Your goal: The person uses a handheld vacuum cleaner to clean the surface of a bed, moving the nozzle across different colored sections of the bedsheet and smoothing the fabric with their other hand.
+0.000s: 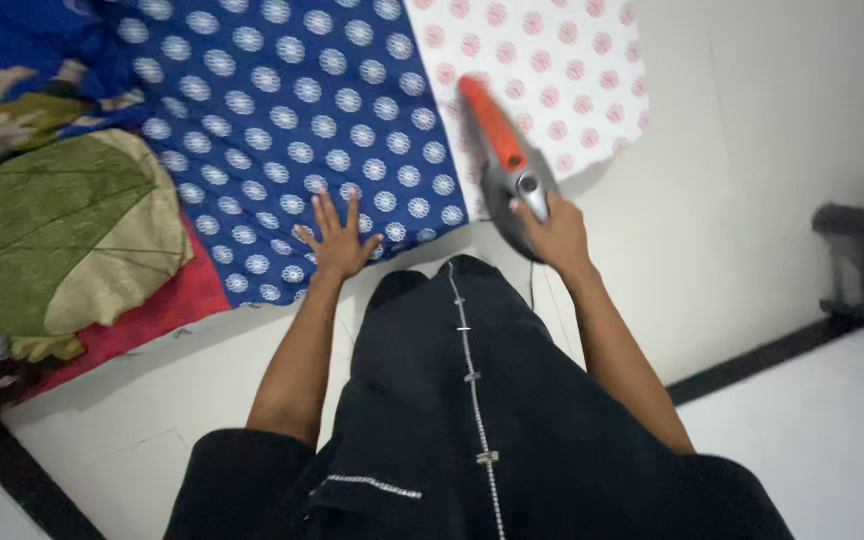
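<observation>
Head view looks down past a black garment with a line of silver studs [474,400] to a pale floor [752,180], where a blue cloth with white round prints [282,110] lies spread flat. Its far right part is white with red round prints [542,60]. Left hand [337,240] rests palm down on the blue cloth near its lower edge, fingers spread open, holding nothing. Right hand [552,235] is closed around the handle of a grey iron with an orange top [502,160], which sits over the seam between the blue and white parts. A crumpled green and cream cloth [52,230] lies at the left on a red sheet [167,300].
</observation>
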